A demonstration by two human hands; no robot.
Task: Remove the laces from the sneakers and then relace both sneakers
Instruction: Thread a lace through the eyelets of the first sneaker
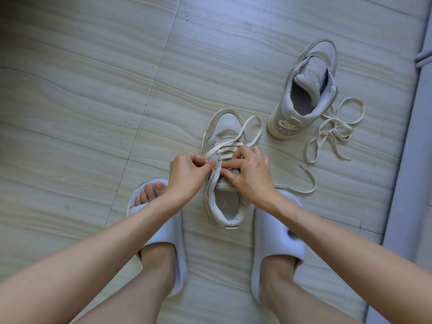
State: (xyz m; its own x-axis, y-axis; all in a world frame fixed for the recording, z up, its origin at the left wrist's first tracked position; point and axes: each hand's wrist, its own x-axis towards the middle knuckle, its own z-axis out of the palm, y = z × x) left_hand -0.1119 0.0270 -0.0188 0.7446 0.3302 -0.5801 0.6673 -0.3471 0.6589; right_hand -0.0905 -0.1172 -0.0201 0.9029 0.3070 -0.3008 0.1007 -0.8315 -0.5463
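Sneakers sat on the tiled floor (81, 101), the near sneaker (223, 183) between two slippered feet. The left hand (187, 176) pinched the lace (224, 148) at an eyelet on its side, fingers curled; the right hand (250, 174) pinched across the tongue, index finger extended. A skipped eyelet or a twisted flat lace seemed the likeliest fault, since the fingers covered the very holes being threaded. Which eyelet was in use could not be told. Farther right, the second sneaker (306, 90) stood unlaced, its loose lace (332, 129) tangled beside it and prone to knotting.
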